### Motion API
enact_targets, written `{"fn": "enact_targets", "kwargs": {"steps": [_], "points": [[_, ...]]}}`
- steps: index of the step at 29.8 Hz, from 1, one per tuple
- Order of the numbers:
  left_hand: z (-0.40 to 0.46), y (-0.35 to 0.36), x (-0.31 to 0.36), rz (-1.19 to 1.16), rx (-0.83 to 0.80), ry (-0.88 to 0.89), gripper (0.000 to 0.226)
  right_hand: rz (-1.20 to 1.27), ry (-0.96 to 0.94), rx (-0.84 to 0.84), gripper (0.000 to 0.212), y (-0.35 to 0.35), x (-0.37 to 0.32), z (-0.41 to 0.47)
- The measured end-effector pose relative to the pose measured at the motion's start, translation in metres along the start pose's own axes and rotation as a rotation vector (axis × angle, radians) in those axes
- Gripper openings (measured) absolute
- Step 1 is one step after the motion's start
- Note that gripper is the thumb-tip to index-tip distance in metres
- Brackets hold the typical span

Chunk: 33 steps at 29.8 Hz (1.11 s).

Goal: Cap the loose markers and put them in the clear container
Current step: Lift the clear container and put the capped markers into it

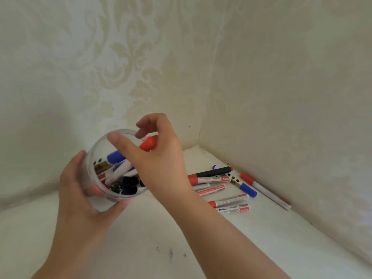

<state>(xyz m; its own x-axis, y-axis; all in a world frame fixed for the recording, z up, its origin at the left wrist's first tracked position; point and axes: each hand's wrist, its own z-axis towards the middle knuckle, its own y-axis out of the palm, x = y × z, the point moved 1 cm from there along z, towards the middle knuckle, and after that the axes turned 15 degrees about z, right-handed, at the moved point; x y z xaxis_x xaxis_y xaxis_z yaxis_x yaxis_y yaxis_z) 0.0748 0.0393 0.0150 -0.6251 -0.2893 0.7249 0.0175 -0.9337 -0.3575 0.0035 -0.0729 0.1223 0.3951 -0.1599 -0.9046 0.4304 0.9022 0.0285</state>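
Note:
My left hand [80, 190] grips the clear container [98, 150], lifted off the surface and tilted with its mouth toward me. Inside lie several markers, among them one with a blue cap [114, 157], plus dark caps near the bottom. My right hand [159, 156] reaches over the container's rim and is shut on a red-capped marker [148, 143], whose body is hidden behind my fingers. Several loose markers [217, 190] lie on the white surface to the right, with red, blue and black caps.
The white surface [153, 234] sits in a corner between two patterned cream walls. A long red-capped marker [265, 191] lies along the right wall's base. Small dark specks [171, 253] mark the surface near me.

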Motion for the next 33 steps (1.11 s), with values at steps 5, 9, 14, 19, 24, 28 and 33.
{"fn": "enact_targets", "kwargs": {"steps": [5,9,14,19,24,28,33], "points": [[0.004,-0.001,-0.003,-0.018,-0.028,-0.028,0.110,-0.396,-0.307,-0.029,0.025,0.006,0.000,0.000],[0.006,0.001,-0.007,0.038,-0.069,-0.002,0.104,-0.824,-0.427,-0.098,0.052,0.016,0.016,-0.001],[0.003,0.002,-0.006,-0.003,-0.013,0.036,0.105,-0.728,-0.395,-0.157,0.046,0.006,0.006,-0.003],[-0.002,-0.002,0.001,-0.037,0.037,0.024,0.107,-0.610,-0.049,-0.141,0.014,-0.093,0.000,0.004],[-0.002,0.001,-0.001,-0.008,0.034,0.001,0.106,-1.367,0.304,-0.680,0.050,-0.162,0.046,-0.033],[-0.003,0.000,0.000,0.015,0.013,0.013,0.106,-1.450,0.220,-0.738,0.025,-0.156,0.064,-0.052],[-0.003,-0.003,0.006,-0.007,0.012,0.031,0.105,-1.206,0.096,-0.516,0.017,-0.145,0.039,-0.037]]}}
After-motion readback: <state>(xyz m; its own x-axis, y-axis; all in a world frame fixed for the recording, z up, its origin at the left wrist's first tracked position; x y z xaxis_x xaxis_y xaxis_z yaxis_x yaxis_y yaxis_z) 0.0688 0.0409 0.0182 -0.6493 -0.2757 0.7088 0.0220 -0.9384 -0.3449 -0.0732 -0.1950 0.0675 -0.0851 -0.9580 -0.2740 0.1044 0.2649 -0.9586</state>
